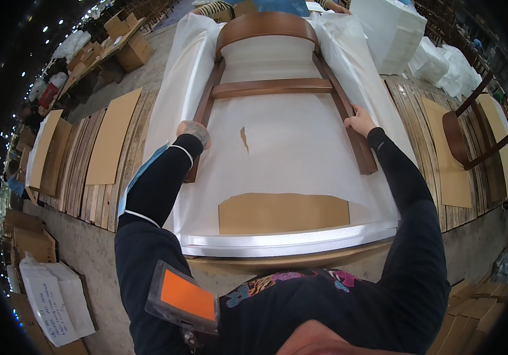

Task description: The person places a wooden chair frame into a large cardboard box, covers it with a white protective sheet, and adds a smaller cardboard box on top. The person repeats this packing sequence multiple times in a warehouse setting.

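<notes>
Head view: brown wooden frame [271, 87] lies flat on white sheet [289, 154], atop padded bench [289, 241]. Right hand [360, 121] curls round right post; left hand [193, 132] on left post, fingers hidden, closure cannot tell. Laying-down looks done; upper face bare, frame not released.

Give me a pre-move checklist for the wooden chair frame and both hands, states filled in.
1. Right hand gripping the frame's right post: ok.
2. Left hand closed on the left post: cannot tell, fingers mostly hidden.
3. Wooden chair frame lying on the white sheet: ok.
4. Sheet intact: not ok, a hole near its middle.
5. Frame's underside undamaged: cannot tell, hidden.
</notes>
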Motion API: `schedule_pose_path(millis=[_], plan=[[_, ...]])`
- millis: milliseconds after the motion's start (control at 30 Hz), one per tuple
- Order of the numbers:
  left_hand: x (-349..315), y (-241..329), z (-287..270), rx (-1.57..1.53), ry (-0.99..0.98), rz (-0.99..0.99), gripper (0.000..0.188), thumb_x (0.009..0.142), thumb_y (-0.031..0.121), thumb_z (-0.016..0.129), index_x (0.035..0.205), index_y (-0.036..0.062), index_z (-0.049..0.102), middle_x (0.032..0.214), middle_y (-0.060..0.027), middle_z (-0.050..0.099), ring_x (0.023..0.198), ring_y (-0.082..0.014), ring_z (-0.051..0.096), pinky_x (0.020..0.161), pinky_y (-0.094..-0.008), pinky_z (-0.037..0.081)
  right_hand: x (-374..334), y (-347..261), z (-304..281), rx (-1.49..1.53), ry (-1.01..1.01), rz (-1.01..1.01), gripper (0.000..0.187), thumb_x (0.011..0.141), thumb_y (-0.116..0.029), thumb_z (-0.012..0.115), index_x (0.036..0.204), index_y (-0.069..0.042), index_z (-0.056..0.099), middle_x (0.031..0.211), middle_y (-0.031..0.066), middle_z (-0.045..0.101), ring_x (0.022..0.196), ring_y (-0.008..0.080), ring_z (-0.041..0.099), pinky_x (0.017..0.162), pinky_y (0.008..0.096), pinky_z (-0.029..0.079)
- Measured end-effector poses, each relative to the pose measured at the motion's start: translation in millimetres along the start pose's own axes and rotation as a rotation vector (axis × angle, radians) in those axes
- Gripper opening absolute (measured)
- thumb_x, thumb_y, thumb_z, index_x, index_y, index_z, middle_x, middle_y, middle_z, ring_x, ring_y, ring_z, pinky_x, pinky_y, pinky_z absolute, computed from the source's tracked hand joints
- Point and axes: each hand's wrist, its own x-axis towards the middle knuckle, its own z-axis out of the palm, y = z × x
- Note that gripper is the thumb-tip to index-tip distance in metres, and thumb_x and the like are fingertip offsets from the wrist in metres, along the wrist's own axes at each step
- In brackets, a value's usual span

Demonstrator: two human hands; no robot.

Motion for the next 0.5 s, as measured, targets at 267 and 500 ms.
schedule_pose_path(millis=[267, 500], plan=[[28, 28, 27, -0.08, -0.201, -0.009, 0.032, 0.095, 0.025, 0.055, 0.119, 0.017, 0.074, 0.122, -0.0035, 0.071, 0.109, -0.0236, 0.07, 0.087, -0.0403, 0.055, 5, 7, 17, -0.174, 0.094, -0.044, 0.074, 0.07, -0.008, 0.068, 0.138, 0.008, 0.046, 0.116, 0.0305, 0.065, 0.107, 0.0368, 0.066, 0.093, 0.0375, 0.051], [71, 79, 111, -0.191, -0.195, -0.122, 0.031, 0.093, 0.027, 0.06, 0.118, 0.0187, 0.075, 0.122, -0.0021, 0.072, 0.108, -0.0264, 0.071, 0.078, -0.0522, 0.058, 25, 55, 54, -0.472, -0.025, 0.155, 0.069, 0.082, -0.013, 0.064, 0.138, 0.014, 0.034, 0.13, 0.0389, 0.053, 0.126, 0.0457, 0.054, 0.106, 0.0438, 0.044]])
